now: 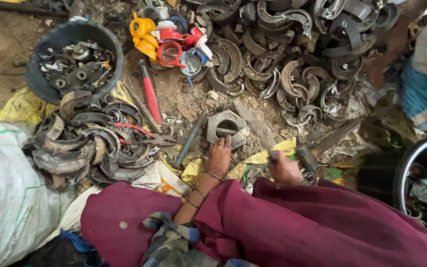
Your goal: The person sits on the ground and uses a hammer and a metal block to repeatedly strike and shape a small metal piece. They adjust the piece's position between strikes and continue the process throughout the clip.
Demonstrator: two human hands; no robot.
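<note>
Where fingertips reach, metal bracket touching left hand.

Scrap-sorting yard or workshop: dirt floor, heaps of worn brake shoes, tub of metal parts, sacks, plastic scrap.

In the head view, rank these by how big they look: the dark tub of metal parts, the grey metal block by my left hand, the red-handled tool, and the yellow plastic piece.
1. Dark tub, clearly largest.
2. Red-handled tool, long but thin.
3. Grey metal block, touched by the left hand.
4. Yellow plastic piece.
The block and the yellow piece look close; that order is unsure.
</note>
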